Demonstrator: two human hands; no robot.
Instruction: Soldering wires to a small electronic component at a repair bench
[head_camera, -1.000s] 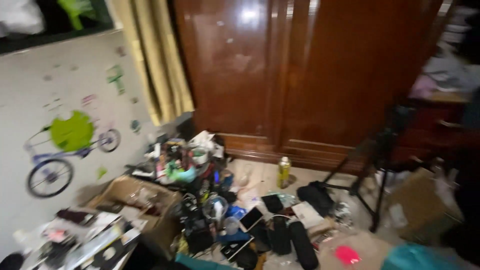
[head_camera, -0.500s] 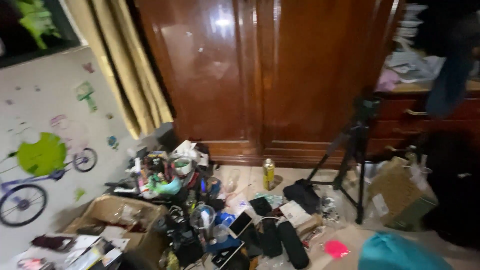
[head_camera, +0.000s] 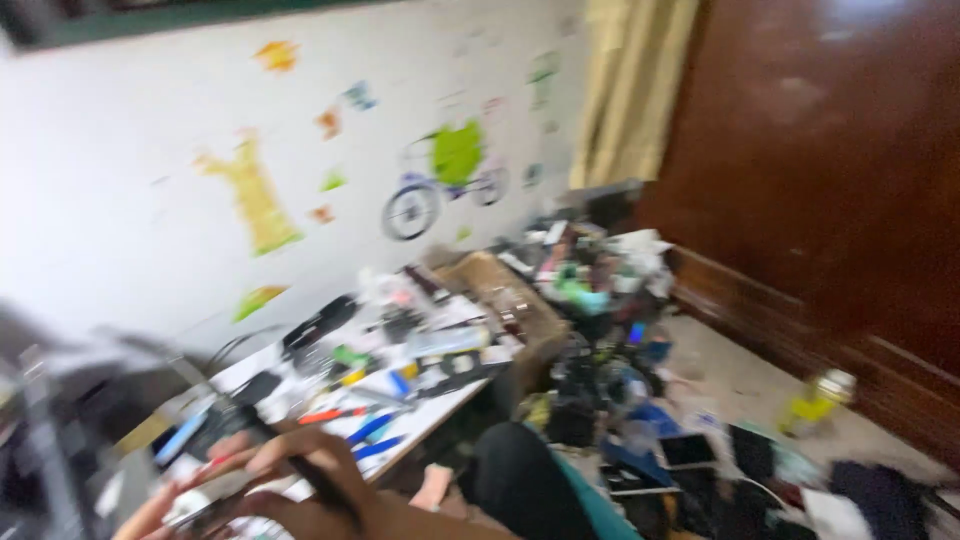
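At the bottom left of the head view, one of the hands (head_camera: 290, 480) reaches across the near edge of the desk (head_camera: 440, 405), fingers curled and half closed around a thin dark stick-like thing (head_camera: 320, 485) (perhaps a pen; the blur hides its make). Whether this is the left or the right I cannot tell. A second set of fingertips (head_camera: 150, 510) shows just beside it at the lower left corner, pressed against a flat dark object (head_camera: 215, 490) that may be a phone; how firmly it is held cannot be told.

The desk is a low white board running from the near left toward the wall, and it is crowded. Blue pens (head_camera: 375, 435) and a red one (head_camera: 335, 413) lie near its front edge, close to the curled fingers. A pale tube-shaped thing (head_camera: 448, 341) lies toward its far right corner, with a black oblong item (head_camera: 320, 322) nearer the wall edge. An open cardboard box (head_camera: 510, 300) stands just beyond the desk's far end.

The white wall (head_camera: 120, 200) carries coloured stickers, among them a bicycle with a green blob (head_camera: 445, 180) and a yellow giraffe shape (head_camera: 250, 195). A yellowish curtain (head_camera: 630, 90) hangs beside a glossy dark wooden wardrobe (head_camera: 840, 170). On the floor (head_camera: 740, 375) lie heaped dark gadgets, and a small yellow bottle (head_camera: 815, 405) stands near the wardrobe's base. A knee in dark cloth (head_camera: 520, 480) rises below the desk's front edge.
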